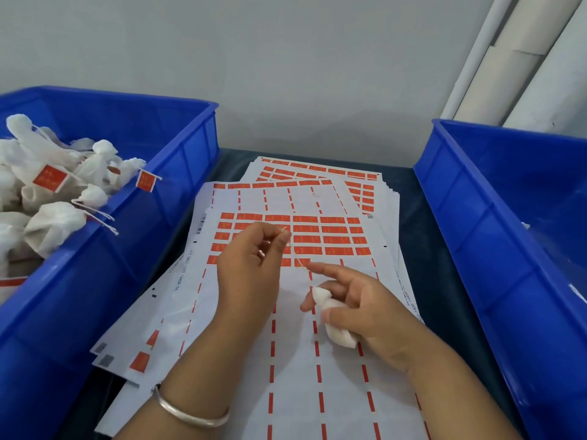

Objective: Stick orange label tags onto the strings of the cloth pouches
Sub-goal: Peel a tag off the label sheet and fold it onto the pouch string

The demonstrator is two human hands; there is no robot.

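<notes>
From the head camera I see my left hand [251, 268] pinching the end of a white string [293, 252] between thumb and forefinger, above the label sheets [295, 360]. The string runs down right to a small white cloth pouch [333, 315], gripped in the curled fingers of my right hand [362, 309], forefinger extended. Orange label tags [305, 238] fill the sheet's far rows. The left blue bin [127, 217] holds tagged pouches [50, 192]; another blue bin [508, 233] stands right.

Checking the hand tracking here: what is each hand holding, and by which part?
The left hand pinches the string near its free end; the right hand grips the cloth pouch by its body.
</notes>
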